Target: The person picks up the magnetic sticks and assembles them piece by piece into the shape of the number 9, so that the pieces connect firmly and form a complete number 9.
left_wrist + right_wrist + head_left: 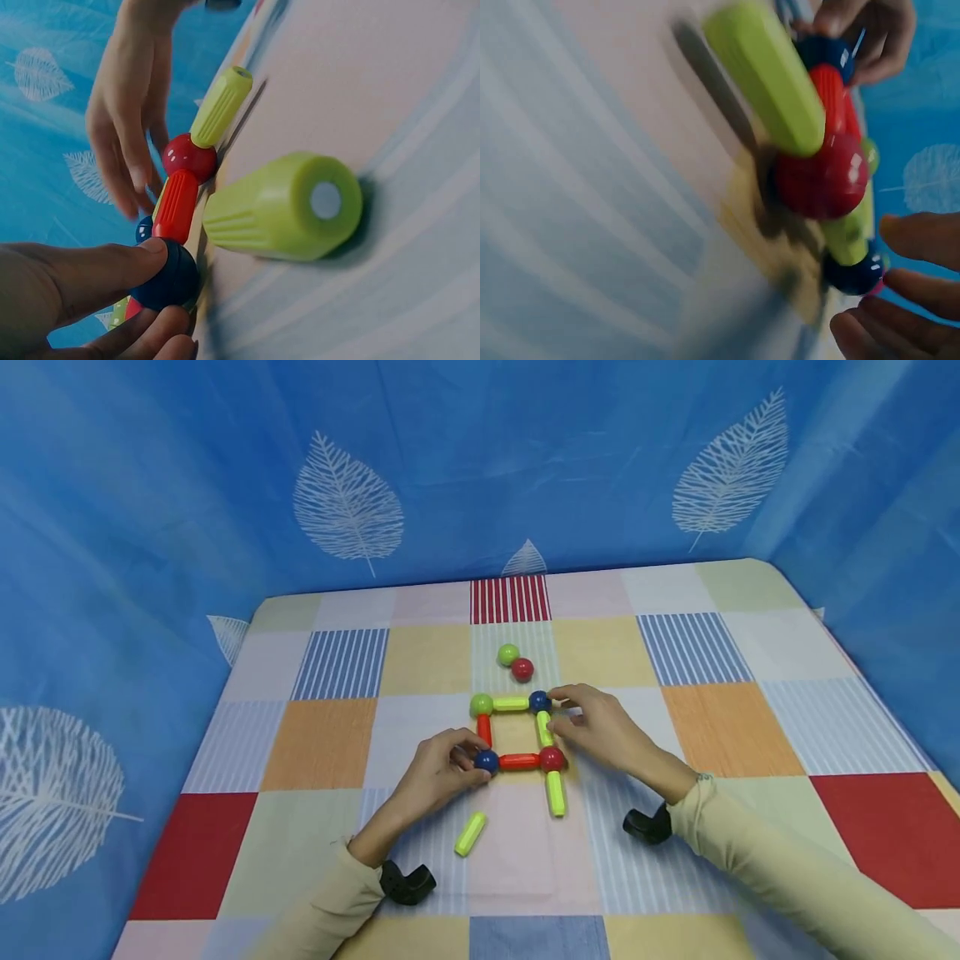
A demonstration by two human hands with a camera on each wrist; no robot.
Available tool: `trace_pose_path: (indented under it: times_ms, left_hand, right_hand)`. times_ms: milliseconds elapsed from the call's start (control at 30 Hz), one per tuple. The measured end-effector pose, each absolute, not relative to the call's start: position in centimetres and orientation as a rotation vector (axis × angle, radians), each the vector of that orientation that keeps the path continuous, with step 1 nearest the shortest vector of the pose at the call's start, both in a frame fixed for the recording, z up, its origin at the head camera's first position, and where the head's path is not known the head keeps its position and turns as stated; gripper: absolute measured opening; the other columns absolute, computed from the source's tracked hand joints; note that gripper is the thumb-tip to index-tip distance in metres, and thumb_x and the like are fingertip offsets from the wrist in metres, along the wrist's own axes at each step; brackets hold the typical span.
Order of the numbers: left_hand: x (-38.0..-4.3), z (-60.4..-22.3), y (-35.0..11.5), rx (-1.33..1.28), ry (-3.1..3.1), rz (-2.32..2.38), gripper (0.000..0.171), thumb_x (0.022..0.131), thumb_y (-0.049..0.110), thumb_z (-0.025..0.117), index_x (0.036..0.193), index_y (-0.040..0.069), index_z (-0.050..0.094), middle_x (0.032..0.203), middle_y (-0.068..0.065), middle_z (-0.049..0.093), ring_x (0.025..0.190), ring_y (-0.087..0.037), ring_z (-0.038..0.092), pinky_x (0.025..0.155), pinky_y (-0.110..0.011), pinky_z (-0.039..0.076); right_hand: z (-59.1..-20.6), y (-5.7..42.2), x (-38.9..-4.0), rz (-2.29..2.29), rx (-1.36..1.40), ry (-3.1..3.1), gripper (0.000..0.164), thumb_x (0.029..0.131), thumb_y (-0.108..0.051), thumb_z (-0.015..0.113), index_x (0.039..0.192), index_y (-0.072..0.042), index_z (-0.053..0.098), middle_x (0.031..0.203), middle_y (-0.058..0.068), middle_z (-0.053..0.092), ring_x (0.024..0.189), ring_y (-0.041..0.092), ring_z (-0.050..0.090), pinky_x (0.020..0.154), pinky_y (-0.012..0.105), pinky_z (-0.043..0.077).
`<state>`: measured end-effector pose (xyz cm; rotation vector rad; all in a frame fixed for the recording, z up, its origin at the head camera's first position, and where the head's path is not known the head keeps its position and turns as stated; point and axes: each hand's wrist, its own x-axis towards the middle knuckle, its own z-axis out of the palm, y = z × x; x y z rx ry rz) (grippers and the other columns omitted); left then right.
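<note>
A square of magnetic rods and balls lies on the cloth in the head view. My left hand (442,766) pinches the near-left blue ball (171,279) between thumb and fingers. From that ball a red rod (519,762) runs to a red ball (552,758), and another red rod (484,730) leads to a green ball (482,705). A yellow-green rod (556,795) sticks out from the red ball toward me. My right hand (600,724) has loosely bent, parted fingers, its fingertips right at the far-right blue ball (539,702) and beside the yellow-green rod (544,727) below it.
A loose yellow-green rod (470,834) lies near my left wrist. Beyond the square, a green ball (508,654) and a red ball (522,670) sit side by side. A patchwork cloth (322,743) covers the table, with blue leaf-print curtains (487,460) around it.
</note>
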<state>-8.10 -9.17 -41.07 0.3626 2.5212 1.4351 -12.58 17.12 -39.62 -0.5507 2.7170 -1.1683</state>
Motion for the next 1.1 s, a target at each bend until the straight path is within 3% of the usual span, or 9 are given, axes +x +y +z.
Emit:
trace_pose_path:
  times_ms: [200, 533, 767, 933, 1100]
  left_hand:
    - [-8.0, -41.7, -8.3, 0.393, 2.489, 1.441, 0.028, 0.079, 0.004, 0.080, 0.105, 0.008, 0.069, 0.094, -0.003, 0.065, 0.075, -0.012, 0.062, 0.063, -0.026, 0.052]
    - [-10.1, -39.9, -8.4, 0.499, 2.463, 1.373, 0.028, 0.080, 0.006, 0.081, 0.105, 0.005, 0.070, 0.097, -0.006, 0.066, 0.079, -0.015, 0.063, 0.067, -0.027, 0.052]
    - [-17.2, -36.7, -7.2, 0.563, 2.587, 1.360, 0.027, 0.089, 0.009, 0.072, 0.115, 0.004, 0.068, 0.110, -0.017, 0.066, 0.093, -0.026, 0.064, 0.074, -0.037, 0.055]
    - [-22.7, -37.7, -5.8, 0.569, 2.598, 1.249, 0.040, 0.087, 0.005, 0.072, 0.126, 0.000, 0.063, 0.124, -0.020, 0.063, 0.108, -0.033, 0.062, 0.089, -0.041, 0.053]
    - [-25.3, -39.0, -5.5, 0.515, 2.546, 1.106, 0.048, 0.084, 0.002, 0.075, 0.130, 0.001, 0.061, 0.131, -0.018, 0.060, 0.115, -0.034, 0.060, 0.093, -0.040, 0.051]
  right_hand:
    - [-40.9, 17.0, -15.1, -1.160, -0.559, 2.687, 0.034, 0.093, -0.009, 0.067, 0.125, 0.001, 0.063, 0.124, 0.017, 0.064, 0.110, 0.031, 0.063, 0.093, 0.046, 0.051]
    - [-40.5, 17.2, -15.5, -1.205, -0.502, 2.681, 0.031, 0.092, -0.008, 0.068, 0.123, 0.000, 0.066, 0.120, 0.015, 0.067, 0.110, 0.029, 0.064, 0.092, 0.045, 0.052]
    - [-40.6, 17.2, -15.7, -1.216, -0.498, 2.689, 0.032, 0.092, -0.009, 0.069, 0.122, 0.001, 0.066, 0.120, 0.015, 0.067, 0.111, 0.030, 0.063, 0.093, 0.045, 0.051]
    - [-41.4, 16.4, -15.9, -1.230, -0.493, 2.669, 0.032, 0.092, -0.010, 0.069, 0.122, 0.000, 0.067, 0.119, 0.014, 0.067, 0.110, 0.028, 0.064, 0.093, 0.044, 0.051]
    - [-41.8, 15.8, -16.0, -1.234, -0.515, 2.660, 0.032, 0.092, -0.011, 0.069, 0.122, 0.000, 0.067, 0.118, 0.013, 0.068, 0.109, 0.026, 0.064, 0.093, 0.043, 0.052]
